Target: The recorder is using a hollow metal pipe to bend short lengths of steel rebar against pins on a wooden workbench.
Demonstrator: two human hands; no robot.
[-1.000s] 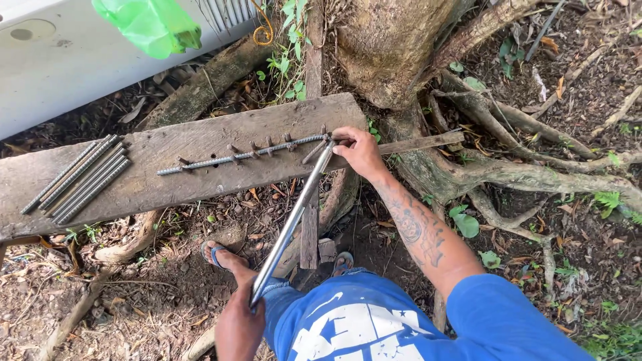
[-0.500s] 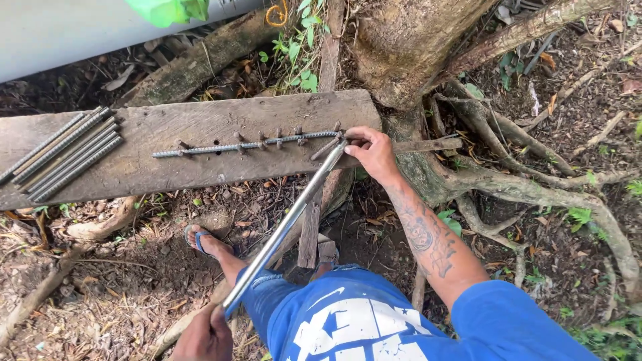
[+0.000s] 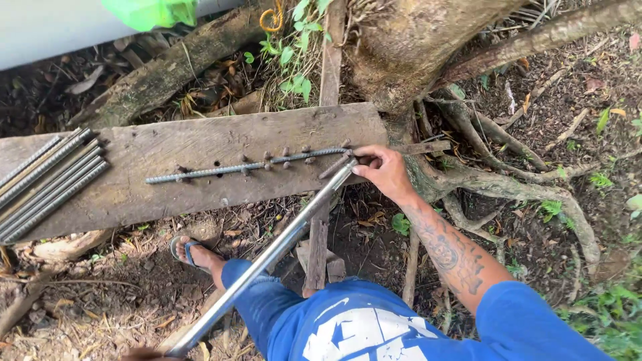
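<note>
A ribbed steel rebar (image 3: 241, 167) lies along a weathered wooden plank (image 3: 200, 137), held between several metal pegs (image 3: 287, 156). My right hand (image 3: 384, 170) is closed around the rebar's right end, where the top of a long metal pipe (image 3: 267, 257) meets it. The pipe slants down and to the left across my blue-clad leg. Only a sliver of my left hand (image 3: 142, 353) shows at the bottom edge, at the pipe's lower end.
A bundle of straight rebars (image 3: 47, 180) rests on the plank's left end. A tree trunk (image 3: 414, 47) and thick roots (image 3: 508, 174) crowd the right. My sandalled foot (image 3: 194, 253) stands on leaf-littered soil. Green plastic (image 3: 150, 12) hangs top left.
The pipe's lower end has swung left and down, and my left hand has dropped to the bottom edge of view. My right hand stays at the rebar's right end.
</note>
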